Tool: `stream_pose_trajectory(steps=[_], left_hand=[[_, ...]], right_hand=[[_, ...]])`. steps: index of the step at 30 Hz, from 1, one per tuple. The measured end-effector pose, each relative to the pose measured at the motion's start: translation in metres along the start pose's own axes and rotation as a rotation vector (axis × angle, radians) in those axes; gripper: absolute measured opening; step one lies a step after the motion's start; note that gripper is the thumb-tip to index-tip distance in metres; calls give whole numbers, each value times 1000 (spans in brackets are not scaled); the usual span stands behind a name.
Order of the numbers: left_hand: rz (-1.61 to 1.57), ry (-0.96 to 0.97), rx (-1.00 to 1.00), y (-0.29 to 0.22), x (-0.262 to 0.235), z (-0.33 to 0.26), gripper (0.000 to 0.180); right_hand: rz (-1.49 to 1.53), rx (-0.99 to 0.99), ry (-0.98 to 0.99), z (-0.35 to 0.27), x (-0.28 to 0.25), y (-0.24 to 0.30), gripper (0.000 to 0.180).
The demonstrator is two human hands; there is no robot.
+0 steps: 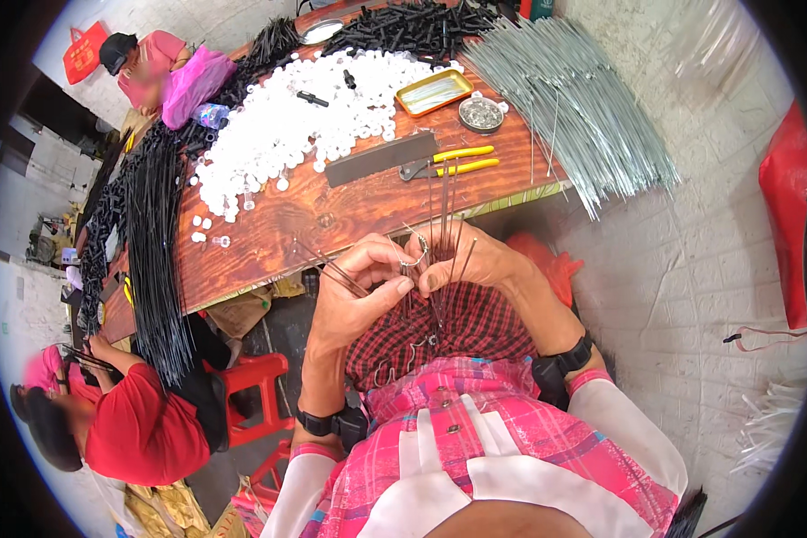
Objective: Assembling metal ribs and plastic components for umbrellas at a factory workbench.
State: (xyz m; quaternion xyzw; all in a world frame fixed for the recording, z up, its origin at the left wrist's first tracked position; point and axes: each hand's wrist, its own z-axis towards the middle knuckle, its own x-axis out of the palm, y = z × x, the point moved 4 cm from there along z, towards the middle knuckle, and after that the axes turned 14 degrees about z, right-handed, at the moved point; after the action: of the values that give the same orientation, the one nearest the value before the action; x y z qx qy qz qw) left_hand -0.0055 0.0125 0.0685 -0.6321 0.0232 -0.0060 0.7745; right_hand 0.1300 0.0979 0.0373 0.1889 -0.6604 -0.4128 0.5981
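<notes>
My left hand is closed in a pinch around several thin dark rods that stick out to the upper left. My right hand grips another few thin dark rods, which point up toward the table and spread slightly. Between the fingertips of both hands runs a fine silver wire, bent in a curve. Whether it is joined to the rods is too small to tell. Both hands are close together above my lap, just off the front edge of the wooden table.
White plastic caps are heaped on the table, with black plastic pieces behind. Yellow-handled pliers, a grey bar, a yellow tray and a metal bowl lie nearer. Silver rods overhang right, black rods left. Two people work leftward.
</notes>
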Motion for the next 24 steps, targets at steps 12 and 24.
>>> stream_pose_trajectory(steps=[12, 24], left_hand=[[-11, -247, 68, 6, 0, -11, 10], [-112, -408, -37, 8, -12, -13, 11]], right_hand=[[-69, 44, -35, 6, 10, -7, 17], [-1, -44, -108, 12, 16, -13, 20]])
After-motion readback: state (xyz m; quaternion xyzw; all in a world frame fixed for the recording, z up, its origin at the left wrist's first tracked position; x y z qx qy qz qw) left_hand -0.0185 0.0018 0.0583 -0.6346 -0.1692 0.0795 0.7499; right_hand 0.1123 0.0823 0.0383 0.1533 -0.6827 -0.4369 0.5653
